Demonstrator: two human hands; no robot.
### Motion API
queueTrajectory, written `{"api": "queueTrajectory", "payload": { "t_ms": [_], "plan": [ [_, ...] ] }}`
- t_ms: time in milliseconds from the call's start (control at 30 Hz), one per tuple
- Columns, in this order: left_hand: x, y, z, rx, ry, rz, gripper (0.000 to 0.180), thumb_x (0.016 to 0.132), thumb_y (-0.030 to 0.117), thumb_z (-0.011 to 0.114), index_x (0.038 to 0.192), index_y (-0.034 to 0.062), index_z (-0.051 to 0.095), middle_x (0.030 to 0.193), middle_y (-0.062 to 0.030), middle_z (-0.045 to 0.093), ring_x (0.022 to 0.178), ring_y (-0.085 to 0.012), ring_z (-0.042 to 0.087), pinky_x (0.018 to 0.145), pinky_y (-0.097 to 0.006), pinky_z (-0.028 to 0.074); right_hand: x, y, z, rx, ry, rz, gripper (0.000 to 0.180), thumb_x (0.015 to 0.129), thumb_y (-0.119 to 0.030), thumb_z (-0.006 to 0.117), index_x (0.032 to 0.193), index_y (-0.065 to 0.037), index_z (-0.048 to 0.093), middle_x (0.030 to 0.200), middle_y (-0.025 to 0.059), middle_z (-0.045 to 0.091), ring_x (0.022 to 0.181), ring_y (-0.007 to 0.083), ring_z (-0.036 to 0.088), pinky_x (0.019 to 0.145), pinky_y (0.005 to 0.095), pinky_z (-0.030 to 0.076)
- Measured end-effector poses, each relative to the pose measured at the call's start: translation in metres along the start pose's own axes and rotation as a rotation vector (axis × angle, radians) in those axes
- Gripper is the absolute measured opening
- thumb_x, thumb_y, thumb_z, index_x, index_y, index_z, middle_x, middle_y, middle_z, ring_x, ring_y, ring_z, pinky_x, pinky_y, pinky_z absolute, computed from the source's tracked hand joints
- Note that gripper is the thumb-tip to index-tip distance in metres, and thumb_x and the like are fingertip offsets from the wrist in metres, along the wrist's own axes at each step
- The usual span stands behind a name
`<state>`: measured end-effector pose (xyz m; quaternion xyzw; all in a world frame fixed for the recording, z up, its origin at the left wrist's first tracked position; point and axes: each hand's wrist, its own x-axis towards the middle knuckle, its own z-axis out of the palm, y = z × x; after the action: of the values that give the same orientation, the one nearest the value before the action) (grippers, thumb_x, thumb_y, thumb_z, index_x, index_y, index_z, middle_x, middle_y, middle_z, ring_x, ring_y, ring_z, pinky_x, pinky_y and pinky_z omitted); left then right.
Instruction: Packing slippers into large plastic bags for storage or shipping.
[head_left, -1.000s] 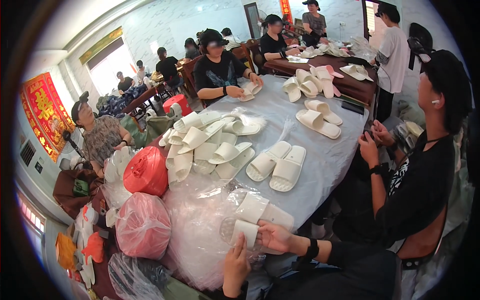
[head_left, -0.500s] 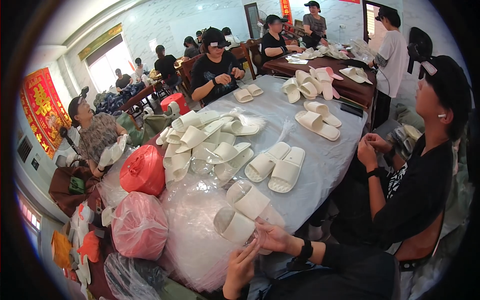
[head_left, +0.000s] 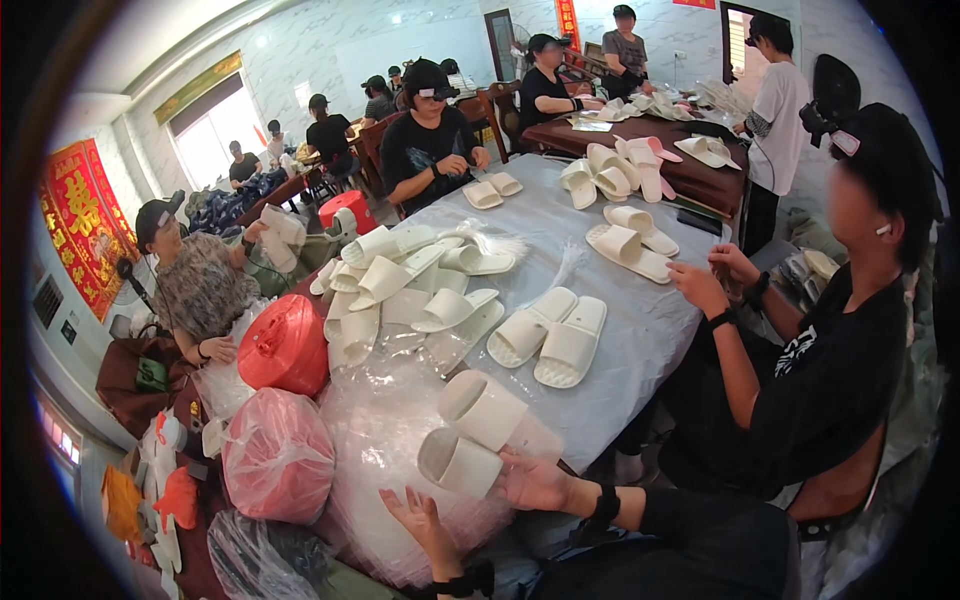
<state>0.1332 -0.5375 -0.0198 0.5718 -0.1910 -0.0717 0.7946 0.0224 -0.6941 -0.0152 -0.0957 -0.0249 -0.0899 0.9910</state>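
Observation:
A pair of cream slippers (head_left: 462, 461) is tilted up over the near side of the table, one beside the other. My right hand (head_left: 535, 484) grips the pair at the near end, its fingers partly hidden behind them. Shiny film seems to show around the pair's edge, but how far it covers them I cannot tell. Left of the pair, my left hand (head_left: 414, 519) is open with its fingers spread and nothing in it. Beneath both hands lies a heap of clear plastic bags (head_left: 375, 470). Another cream pair (head_left: 570, 340) rests flat just beyond.
A pile of cream slippers (head_left: 385, 280) covers the table's left middle. Red plastic bundles (head_left: 283, 345) stand along the left edge. A co-worker in black (head_left: 810, 350) sits at my right. One person (head_left: 205, 280) at left holds up slippers; another (head_left: 432, 145) works opposite.
My left hand has let go of the slippers' near end and moved left, its fingers opening. My right hand still holds the pair. At left, a co-worker has raised the slippers.

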Motion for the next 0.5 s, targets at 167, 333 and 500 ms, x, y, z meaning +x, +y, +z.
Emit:
{"api": "queueTrajectory", "payload": {
  "t_ms": [167,333,500],
  "plan": [
    [0.003,-0.011,-0.007,-0.160,0.095,-0.082,0.094,0.082,0.027,0.071,0.147,0.0068,0.006,0.150,-0.0170,0.015,0.136,-0.0337,0.024,0.112,-0.044,0.019,0.007,0.008,-0.009,0.078,0.012,0.084,0.038,0.097,-0.021,0.046,0.133,-0.010,0.042,0.133,0.0064,0.050,0.121,0.0233,0.048,0.105,0.0384,0.035],
    [0.005,-0.010,-0.020,-0.729,-0.150,-0.292,0.069,0.091,0.036,0.052,0.146,0.0084,0.019,0.147,-0.0207,0.025,0.132,-0.0338,0.032,0.109,-0.044,0.029,0.011,0.006,-0.001,0.082,0.026,0.152,0.039,0.098,-0.022,0.044,0.135,-0.009,0.041,0.133,0.0071,0.050,0.123,0.0238,0.046,0.106,0.0384,0.033],
    [0.001,-0.013,-0.022,-0.694,-0.220,-0.418,0.056,0.093,0.033,0.042,0.142,0.0080,0.031,0.140,-0.0179,0.037,0.127,-0.0307,0.040,0.106,-0.043,0.033,0.015,0.027,-0.023,0.094,0.013,0.173,0.042,0.098,-0.025,0.043,0.136,-0.008,0.039,0.138,0.0090,0.046,0.126,0.0253,0.043,0.107,0.0397,0.032]
  ]
}}
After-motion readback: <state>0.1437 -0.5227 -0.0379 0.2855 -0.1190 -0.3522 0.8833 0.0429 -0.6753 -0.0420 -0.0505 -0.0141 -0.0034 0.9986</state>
